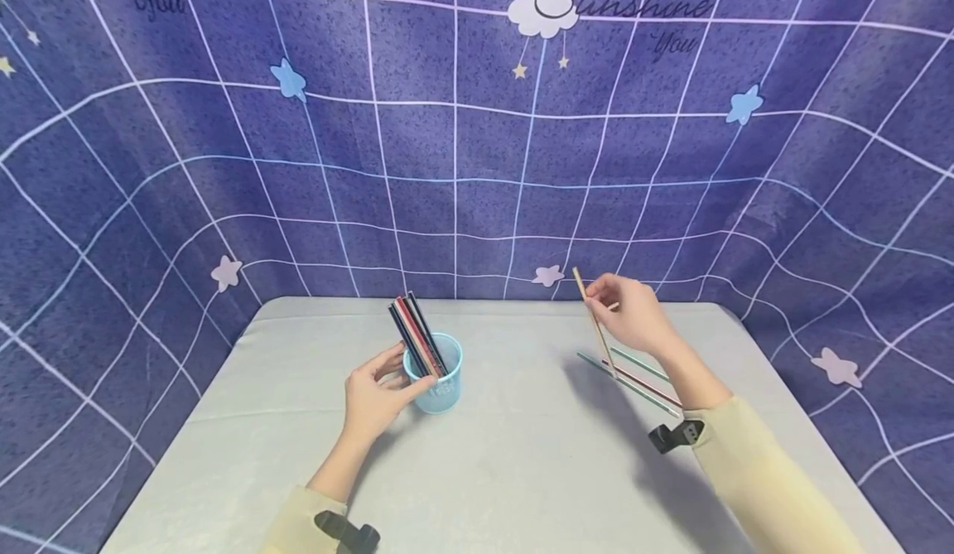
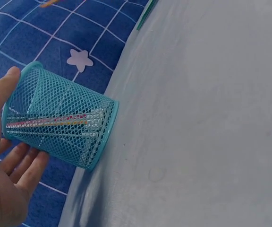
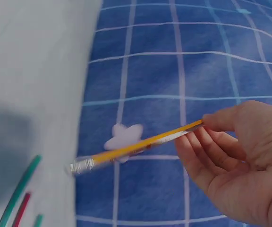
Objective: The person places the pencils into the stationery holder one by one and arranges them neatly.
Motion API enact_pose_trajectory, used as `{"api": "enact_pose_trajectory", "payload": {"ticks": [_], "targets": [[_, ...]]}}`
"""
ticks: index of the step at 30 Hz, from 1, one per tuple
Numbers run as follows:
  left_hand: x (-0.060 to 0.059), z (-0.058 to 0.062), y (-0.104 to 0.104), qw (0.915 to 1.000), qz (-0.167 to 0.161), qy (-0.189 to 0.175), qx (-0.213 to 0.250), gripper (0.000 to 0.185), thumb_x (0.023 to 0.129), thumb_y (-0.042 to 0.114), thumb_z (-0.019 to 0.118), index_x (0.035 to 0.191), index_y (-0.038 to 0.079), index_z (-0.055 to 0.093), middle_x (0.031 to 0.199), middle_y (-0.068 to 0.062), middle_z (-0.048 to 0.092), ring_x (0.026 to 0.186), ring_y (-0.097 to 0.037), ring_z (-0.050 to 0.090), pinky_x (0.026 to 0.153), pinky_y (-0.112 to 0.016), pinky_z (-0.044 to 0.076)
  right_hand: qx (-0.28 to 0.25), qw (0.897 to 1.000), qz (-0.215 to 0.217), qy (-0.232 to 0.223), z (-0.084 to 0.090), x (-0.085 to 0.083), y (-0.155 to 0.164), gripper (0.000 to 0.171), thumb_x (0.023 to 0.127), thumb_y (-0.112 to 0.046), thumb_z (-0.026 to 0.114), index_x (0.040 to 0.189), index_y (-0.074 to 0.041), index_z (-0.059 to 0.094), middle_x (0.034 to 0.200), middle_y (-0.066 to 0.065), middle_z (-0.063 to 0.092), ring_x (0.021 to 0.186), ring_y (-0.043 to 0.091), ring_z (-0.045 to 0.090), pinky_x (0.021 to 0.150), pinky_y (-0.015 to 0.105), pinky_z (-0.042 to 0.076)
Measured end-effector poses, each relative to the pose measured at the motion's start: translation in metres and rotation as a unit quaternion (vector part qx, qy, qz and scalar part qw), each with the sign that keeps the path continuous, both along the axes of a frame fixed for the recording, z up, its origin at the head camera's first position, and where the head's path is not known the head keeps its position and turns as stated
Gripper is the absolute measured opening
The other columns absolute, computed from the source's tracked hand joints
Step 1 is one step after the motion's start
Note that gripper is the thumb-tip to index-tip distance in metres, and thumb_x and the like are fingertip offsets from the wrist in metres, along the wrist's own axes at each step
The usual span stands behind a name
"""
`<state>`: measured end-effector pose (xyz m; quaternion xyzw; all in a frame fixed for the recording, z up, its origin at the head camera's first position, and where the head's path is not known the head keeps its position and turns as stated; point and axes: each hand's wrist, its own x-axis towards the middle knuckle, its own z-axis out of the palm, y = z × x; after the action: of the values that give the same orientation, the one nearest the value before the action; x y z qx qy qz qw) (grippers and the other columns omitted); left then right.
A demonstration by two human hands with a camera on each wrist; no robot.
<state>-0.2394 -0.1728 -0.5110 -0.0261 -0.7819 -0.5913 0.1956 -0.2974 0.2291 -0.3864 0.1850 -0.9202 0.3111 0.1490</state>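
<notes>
The right hand pinches a raised pencil; the left hand, fingers curled, cups the mesh cup.

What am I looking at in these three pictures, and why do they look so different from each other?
There is no machine here: a person works with two bare hands at a table covered in a pale cloth, with a blue patterned cloth behind it. The wide picture comes from a camera on the person's head. The other two come from cameras strapped to the wrists, so each shows one hand up close and at an odd angle. The left hand rests its thumb and fingers round a blue mesh cup that stands on the table and holds several pencils. The right hand pinches a yellow pencil in its grip, raised above the table. Beneath it, a few more pencils, green and red, lie loose on the cloth.
</notes>
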Motion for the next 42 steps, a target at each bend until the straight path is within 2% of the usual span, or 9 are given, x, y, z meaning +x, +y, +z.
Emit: {"api": "enact_pose_trajectory", "payload": {"ticks": [5, 8, 11, 19, 21, 27, 33, 39, 42], "targets": [[0.0, 0.001, -0.001, 1.0, 0.0, -0.005, -0.005, 0.07, 0.068, 0.017, 0.103, 0.13, 0.002, 0.074, 0.117, -0.022, 0.079, 0.109, -0.039, 0.078, 0.089, -0.041, 0.069, -0.076, 0.997, 0.026, 0.018, 0.02, 0.005, -0.023, 0.007, 0.104, -0.01, 0.066, 0.106, -0.003, 0.065, 0.095, 0.012, 0.076, 0.086, 0.026, 0.077, 0.077, 0.029, 0.063], [0.0, 0.001, -0.001, 0.9999, 0.0, -0.009, -0.009, 0.07, 0.068, 0.018, 0.103, 0.13, 0.002, 0.074, 0.117, -0.022, 0.079, 0.108, -0.038, 0.078, 0.088, -0.039, 0.069, -0.128, 0.99, 0.051, 0.022, 0.025, 0.006, -0.039, 0.009, 0.106, -0.006, 0.061, 0.11, 0.001, 0.059, 0.102, 0.017, 0.074, 0.095, 0.032, 0.078, 0.085, 0.031, 0.068], [0.0, 0.001, -0.001, 0.9999, -0.001, -0.011, -0.011, 0.071, 0.069, 0.019, 0.103, 0.13, 0.002, 0.073, 0.116, -0.022, 0.079, 0.108, -0.038, 0.078, 0.089, -0.038, 0.069, -0.179, 0.981, 0.07, 0.035, 0.026, 0.005, -0.055, 0.01, 0.107, -0.003, 0.058, 0.112, 0.004, 0.056, 0.106, 0.021, 0.072, 0.099, 0.036, 0.078, 0.09, 0.031, 0.069], [-0.001, 0.001, -0.001, 0.9999, -0.012, -0.008, -0.008, 0.069, 0.069, 0.019, 0.103, 0.13, 0.003, 0.074, 0.115, -0.022, 0.08, 0.108, -0.038, 0.078, 0.09, -0.041, 0.069, -0.283, 0.949, 0.137, 0.034, 0.028, 0.005, -0.092, 0.011, 0.103, 0.006, 0.058, 0.113, 0.008, 0.052, 0.103, 0.026, 0.069, 0.095, 0.038, 0.076, 0.082, 0.023, 0.069], [-0.001, 0.001, -0.001, 0.9999, -0.013, -0.007, -0.009, 0.069, 0.069, 0.02, 0.103, 0.13, 0.003, 0.074, 0.115, -0.022, 0.08, 0.108, -0.038, 0.078, 0.09, -0.041, 0.069, -0.283, 0.947, 0.146, 0.033, 0.028, 0.004, -0.099, 0.011, 0.103, 0.006, 0.058, 0.112, 0.007, 0.053, 0.102, 0.025, 0.069, 0.093, 0.035, 0.077, 0.081, 0.023, 0.069], [0.0, 0.001, -0.002, 0.9997, -0.013, -0.011, -0.02, 0.071, 0.071, 0.023, 0.102, 0.131, 0.002, 0.073, 0.116, -0.022, 0.079, 0.109, -0.039, 0.078, 0.09, -0.04, 0.069, -0.233, 0.957, 0.168, 0.041, 0.018, 0.001, -0.116, 0.01, 0.102, 0.003, 0.061, 0.11, 0.002, 0.055, 0.099, 0.02, 0.075, 0.088, 0.03, 0.078, 0.069, 0.017, 0.064], [-0.001, 0.003, -0.001, 0.999, -0.017, -0.014, -0.04, 0.069, 0.073, 0.026, 0.101, 0.131, 0.001, 0.073, 0.115, -0.021, 0.08, 0.108, -0.038, 0.078, 0.089, -0.038, 0.069, -0.225, 0.953, 0.202, 0.022, 0.004, 0.001, -0.128, 0.01, 0.103, 0.003, 0.062, 0.109, 0.004, 0.053, 0.101, 0.024, 0.076, 0.093, 0.04, 0.079, 0.081, 0.029, 0.07], [-0.004, 0.002, -0.003, 0.9986, -0.018, -0.014, -0.048, 0.07, 0.07, 0.025, 0.102, 0.129, 0.0, 0.073, 0.114, -0.02, 0.08, 0.107, -0.038, 0.078, 0.087, -0.034, 0.069, -0.227, 0.95, 0.213, 0.029, -0.001, 0.002, -0.137, 0.011, 0.105, 0.001, 0.061, 0.11, 0.004, 0.052, 0.105, 0.025, 0.075, 0.099, 0.038, 0.079, 0.086, 0.042, 0.071], [-0.005, 0.003, -0.004, 0.9985, -0.018, -0.014, -0.049, 0.071, 0.07, 0.024, 0.102, 0.13, 0.0, 0.073, 0.114, -0.02, 0.08, 0.107, -0.038, 0.078, 0.086, -0.033, 0.069, -0.22, 0.951, 0.215, 0.029, -0.001, 0.003, -0.143, 0.011, 0.105, 0.001, 0.061, 0.111, 0.002, 0.052, 0.106, 0.022, 0.076, 0.1, 0.035, 0.08, 0.09, 0.039, 0.07]]}}
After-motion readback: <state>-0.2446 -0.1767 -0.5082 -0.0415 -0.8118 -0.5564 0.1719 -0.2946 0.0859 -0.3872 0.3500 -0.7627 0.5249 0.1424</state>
